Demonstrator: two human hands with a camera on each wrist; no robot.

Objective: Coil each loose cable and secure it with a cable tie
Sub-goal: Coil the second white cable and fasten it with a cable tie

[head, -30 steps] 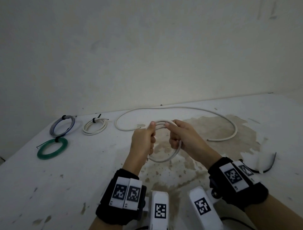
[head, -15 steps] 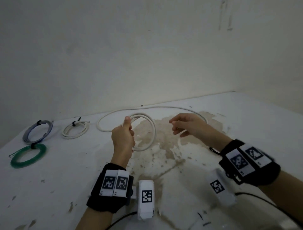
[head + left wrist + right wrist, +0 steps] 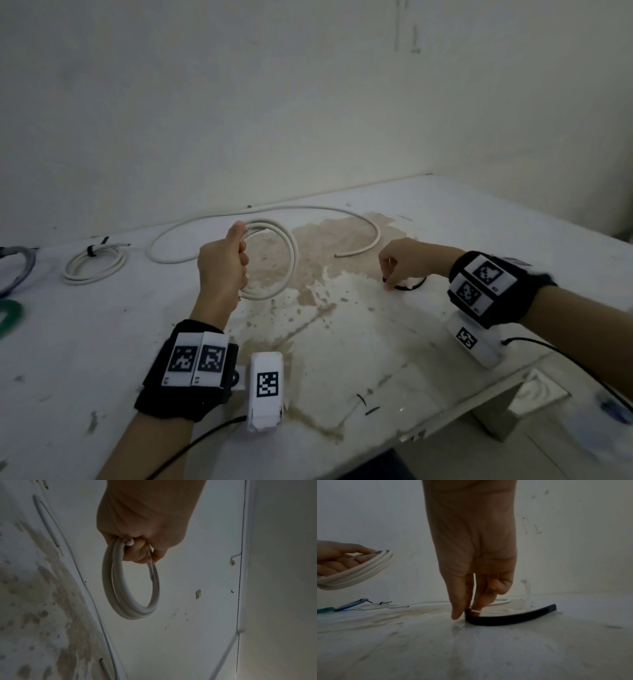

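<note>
My left hand (image 3: 239,250) grips a coil of thick white cable (image 3: 293,260) and holds it upright above the table; in the left wrist view the coil (image 3: 130,609) hangs from the curled fingers (image 3: 137,553). The uncoiled rest of the cable (image 3: 342,214) curves along the table's back to its free end (image 3: 339,255). At the right, my right hand (image 3: 390,279) reaches down to a black cable tie (image 3: 412,287) lying on the table. In the right wrist view the thumb and a finger (image 3: 458,609) pinch one end of the black tie (image 3: 513,619).
Three tied coils lie at the far left: white (image 3: 96,265), grey-blue (image 3: 17,270) and green (image 3: 12,311). The stained white table (image 3: 342,342) meets a wall at the back, and its front right edge (image 3: 472,407) drops off.
My right hand let go of the coil and moved right and down to the black tie. The left hand now holds the coil alone.
</note>
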